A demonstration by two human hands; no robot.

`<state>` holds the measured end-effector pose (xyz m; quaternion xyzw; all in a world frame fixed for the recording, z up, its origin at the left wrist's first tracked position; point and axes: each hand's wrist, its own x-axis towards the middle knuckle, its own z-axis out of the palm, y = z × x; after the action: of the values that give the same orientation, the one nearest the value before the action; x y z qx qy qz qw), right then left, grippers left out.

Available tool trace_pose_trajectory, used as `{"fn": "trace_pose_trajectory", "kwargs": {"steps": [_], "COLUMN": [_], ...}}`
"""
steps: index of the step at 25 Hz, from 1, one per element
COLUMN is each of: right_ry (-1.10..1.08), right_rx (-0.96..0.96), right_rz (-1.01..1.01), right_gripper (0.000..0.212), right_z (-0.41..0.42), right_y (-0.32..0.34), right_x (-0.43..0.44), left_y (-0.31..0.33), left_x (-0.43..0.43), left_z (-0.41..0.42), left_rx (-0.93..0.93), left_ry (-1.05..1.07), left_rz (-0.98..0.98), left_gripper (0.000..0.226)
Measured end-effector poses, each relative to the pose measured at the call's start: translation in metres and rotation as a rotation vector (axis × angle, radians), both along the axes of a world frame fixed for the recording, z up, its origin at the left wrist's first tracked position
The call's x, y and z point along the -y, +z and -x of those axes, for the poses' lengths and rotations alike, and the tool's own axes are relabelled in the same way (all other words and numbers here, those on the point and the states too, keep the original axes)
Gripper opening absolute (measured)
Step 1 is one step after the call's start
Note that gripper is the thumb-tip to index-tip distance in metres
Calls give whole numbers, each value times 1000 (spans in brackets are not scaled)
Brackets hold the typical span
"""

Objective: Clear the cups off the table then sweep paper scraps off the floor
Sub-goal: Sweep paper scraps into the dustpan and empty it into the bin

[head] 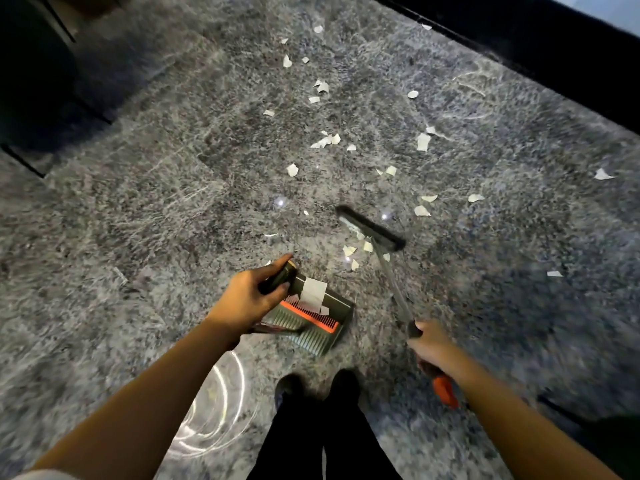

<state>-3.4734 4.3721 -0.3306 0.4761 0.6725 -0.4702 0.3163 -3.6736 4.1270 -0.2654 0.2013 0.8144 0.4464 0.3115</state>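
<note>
Left hand (249, 301) clasps the dustpan (311, 318) low beside the feet, right hand (433, 344) clasps the broom (370, 228), evidently to drag scattered scraps (325, 140) across the floor (138, 202) panward.

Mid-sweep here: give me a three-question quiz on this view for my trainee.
1. True or false: a piece of paper lies in the dustpan.
2. The left hand grips: A) the dustpan's handle; B) a cup; C) nothing.
3. What does the right hand hold?
Key: 1 true; 2 A; 3 the broom, by its handle.
</note>
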Motion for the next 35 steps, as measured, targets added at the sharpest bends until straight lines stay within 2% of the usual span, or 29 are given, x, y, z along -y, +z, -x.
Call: {"fn": "trace_pose_trajectory", "kwargs": {"steps": [4, 7, 10, 12, 18, 23, 26, 29, 30, 35], "right_ry": [176, 192, 206, 174, 41, 25, -40, 10, 33, 225], "right_rx": [0, 4, 17, 2, -89, -151, -164, -162, -155, -147], "right_rz": [121, 284, 351, 377, 323, 208, 156, 83, 47, -154], "right_gripper": [48, 41, 62, 66, 61, 66, 55, 17, 13, 22], "right_z": [-48, -63, -74, -80, -85, -51, -8, 60, 86, 187], "right_y": [27, 50, 71, 86, 126, 141, 134, 121, 115, 76], "right_x": [29, 40, 38, 39, 43, 42, 35, 37, 39, 71], "left_y": [1, 5, 5, 6, 15, 35, 44, 52, 53, 39], "left_x": [0, 2, 3, 6, 33, 96, 149, 200, 213, 244], "left_z": [2, 0, -1, -6, -10, -14, -15, -19, -20, -10], "left_rx": [8, -18, -33, -29, -138, -166, -181, -208, -208, -177], "left_ry": [-10, -24, -22, -29, -64, 79, 130, 158, 168, 112], "left_rz": [-5, 12, -6, -6, 24, -4, 68, 103, 101, 117], "left_gripper": [49, 51, 49, 50, 52, 50, 53, 55, 54, 43]}}
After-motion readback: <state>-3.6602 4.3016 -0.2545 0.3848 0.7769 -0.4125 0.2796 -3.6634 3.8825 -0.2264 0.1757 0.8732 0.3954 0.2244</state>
